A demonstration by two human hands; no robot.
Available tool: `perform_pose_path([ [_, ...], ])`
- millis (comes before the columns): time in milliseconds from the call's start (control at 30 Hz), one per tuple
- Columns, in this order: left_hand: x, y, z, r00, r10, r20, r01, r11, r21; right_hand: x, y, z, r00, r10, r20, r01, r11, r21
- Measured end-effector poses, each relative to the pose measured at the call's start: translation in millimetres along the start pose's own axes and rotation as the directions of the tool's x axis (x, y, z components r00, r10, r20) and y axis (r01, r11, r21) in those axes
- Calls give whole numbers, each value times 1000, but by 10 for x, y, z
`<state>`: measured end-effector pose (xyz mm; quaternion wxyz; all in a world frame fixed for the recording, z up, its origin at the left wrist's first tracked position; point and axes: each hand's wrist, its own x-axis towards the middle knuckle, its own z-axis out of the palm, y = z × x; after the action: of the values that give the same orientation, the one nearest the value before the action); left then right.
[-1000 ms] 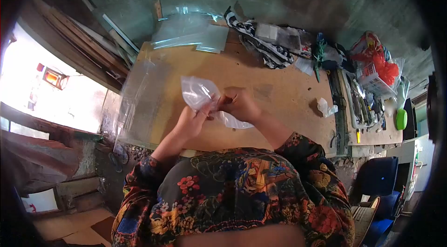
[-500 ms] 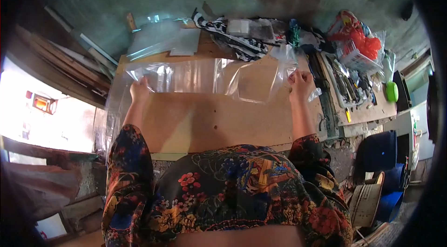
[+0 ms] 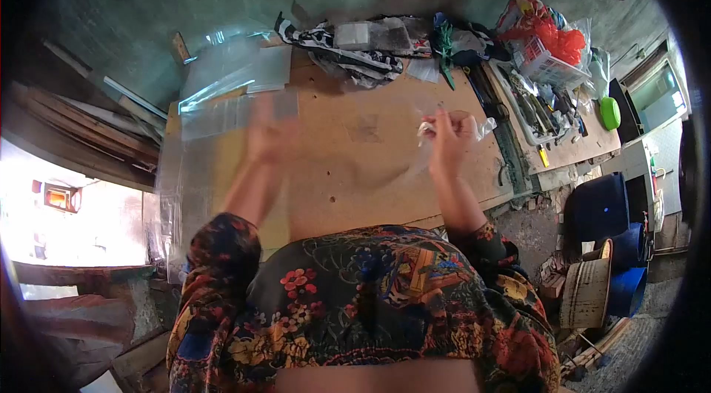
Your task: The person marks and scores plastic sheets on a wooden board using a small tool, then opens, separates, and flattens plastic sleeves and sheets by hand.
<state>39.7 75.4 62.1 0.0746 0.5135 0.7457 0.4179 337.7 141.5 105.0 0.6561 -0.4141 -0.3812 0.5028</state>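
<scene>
My left hand (image 3: 268, 137) is smeared by motion over the left half of the wooden board (image 3: 355, 178), so its fingers cannot be made out. Just behind it lies a flat strip of clear plastic film (image 3: 215, 119). On the right side of the board my right hand (image 3: 453, 134) is closed, fingers pinched together. Crumpled clear plastic (image 3: 485, 127) sticks out on both sides of that hand. More clear plastic sheeting (image 3: 180, 178) covers the board's left edge.
Clear flat sheets (image 3: 268, 68) lie at the back left beside a black-and-white cloth (image 3: 355, 65). To the right stand a tray of tools (image 3: 537, 108) and a white basket (image 3: 552, 67) with red plastic bags. A green object (image 3: 609, 114) hangs there.
The long clear film stretched between both hands is no longer held up across the board. My left hand has moved right, and my right hand slightly left. The view has shifted a little.
</scene>
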Motion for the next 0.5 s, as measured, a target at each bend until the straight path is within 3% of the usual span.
perform_pose_path([
  [33, -183, 273, 175, 952, 44, 303, -16, 995, -96, -89, -34, 110, 998, 23, 57, -28, 996, 88],
  [67, -365, 546, 350, 828, 81, 555, 22, 984, -176, -150, -75, 193, 998, 27, 59, -32, 995, 90],
  [100, -531, 348, 758, 817, 199, 542, 84, 888, -453, -209, -123, 256, 991, 75, 114, -95, 978, 183],
  [167, -812, 706, 857, 838, 90, 539, 314, 727, -610, -265, -260, 302, 979, 115, 170, -159, 950, 269],
  [200, -811, 687, 886, 837, 90, 540, 316, 727, -610, -289, -337, 306, 975, 145, 171, -192, 935, 297],
  [267, -777, 626, 958, 789, -47, 612, 489, 652, -580, -273, -346, 260, 969, 177, 172, -226, 918, 325],
  [367, -600, 484, 739, 830, -146, 539, 503, 615, -607, -108, -164, -94, 985, 103, 136, -145, 926, 347],
  [433, -377, 483, 510, 821, -315, 477, 524, 747, -409, -45, 12, -388, 991, 119, 62, -129, 974, 187],
  [467, -256, 447, 419, 817, -321, 479, 530, 746, -404, -24, 261, -579, 991, 132, 26, -134, 990, 53],
  [500, -151, 402, 346, 884, -129, 449, 217, 964, -150, -84, 425, -706, 971, 240, 1, -240, 971, 8],
])
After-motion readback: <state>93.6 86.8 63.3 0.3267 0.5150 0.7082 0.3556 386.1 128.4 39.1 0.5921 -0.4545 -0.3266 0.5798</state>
